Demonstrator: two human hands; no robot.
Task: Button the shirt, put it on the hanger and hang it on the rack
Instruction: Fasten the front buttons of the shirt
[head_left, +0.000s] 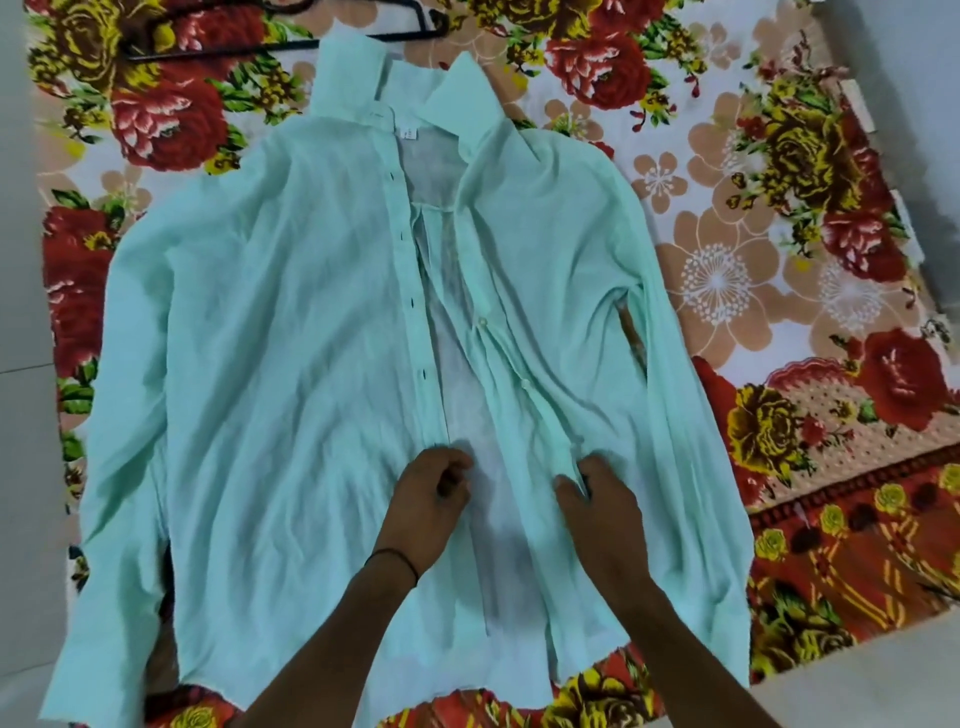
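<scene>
The left hand (431, 493) is pinching the buttonhole edge of the shirt (260, 338); the right hand (597, 501) is pinching the button edge, just across the open front.

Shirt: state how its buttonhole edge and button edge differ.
The buttonhole edge carries dark slits and lies fairly straight; the button edge carries pale buttons and is gathered into folds. The left hand grips the first, the right hand pinches the second. Both are unfastened, mint green.
</scene>
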